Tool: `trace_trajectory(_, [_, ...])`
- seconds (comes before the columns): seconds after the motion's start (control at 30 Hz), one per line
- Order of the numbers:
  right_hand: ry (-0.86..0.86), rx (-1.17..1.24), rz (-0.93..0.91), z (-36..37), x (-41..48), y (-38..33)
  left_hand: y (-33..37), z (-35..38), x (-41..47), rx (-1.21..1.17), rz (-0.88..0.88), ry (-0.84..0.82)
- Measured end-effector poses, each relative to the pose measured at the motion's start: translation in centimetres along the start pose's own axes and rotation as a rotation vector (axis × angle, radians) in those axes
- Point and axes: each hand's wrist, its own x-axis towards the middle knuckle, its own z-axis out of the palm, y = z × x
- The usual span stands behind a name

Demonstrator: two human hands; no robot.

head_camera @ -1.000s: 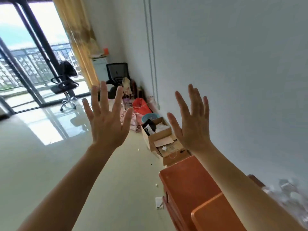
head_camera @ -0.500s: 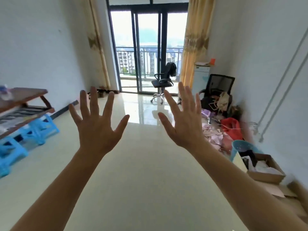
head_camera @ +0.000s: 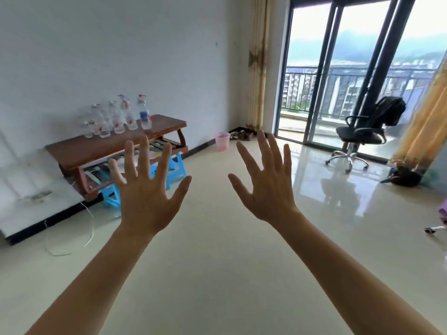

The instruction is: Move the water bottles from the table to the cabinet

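Head view: my left hand (head_camera: 145,201) and right hand (head_camera: 268,189), spread and empty, short of the tabletop (head_camera: 96,146). Water bottles (head_camera: 118,117) standing on it await moving.

no legible text. water bottles (head_camera: 118,118) in row on table (head_camera: 79,151): small red-and-white labels, print too blurred to read. rightmost bottle (head_camera: 144,116): blue label, wording also unreadable. brand, numbers: cannot tell.

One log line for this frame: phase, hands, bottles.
phase: pre-grasp | left hand: open, empty | right hand: open, empty | water bottles: upright on table, untouched
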Motion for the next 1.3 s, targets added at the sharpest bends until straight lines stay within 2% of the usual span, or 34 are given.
trace_trajectory(0.13, [-0.003, 0.085, -0.027, 10.0, 8.7, 1.7, -3.3, 6.2, 7.3, 0.073, -0.052, -0.032])
trace_trajectory(0.27, [0.014, 0.187, -0.091, 18.9, 18.8, 0.8, -9.8, 10.0, 13.6, 0.158, -0.082, -0.012])
trace_trajectory(0.47, [-0.005, 0.394, -0.181, 32.1, 29.0, -6.8, -22.7, 15.4, 16.3, 0.28, -0.264, -0.029])
trace_trajectory(0.63, [-0.059, 0.405, -0.25, 44.6, 35.7, -14.4, -34.1, 23.0, 19.6, 0.283, -0.399, -0.065])
trace_trajectory(0.83, [-0.111, 0.405, -0.242, 55.1, 45.1, -20.8, -46.3, 30.1, 27.0, 0.285, -0.394, -0.117])
trace_trajectory(1.0, [-0.12, 0.408, -0.21, 63.6, 51.0, -21.7, -52.8, 36.4, 33.0, 0.254, -0.383, -0.119])
trace_trajectory(1.3, [-0.187, 0.465, -0.169, 85.1, 61.7, -22.7, -64.4, 54.4, 42.1, 0.289, -0.39, -0.253])
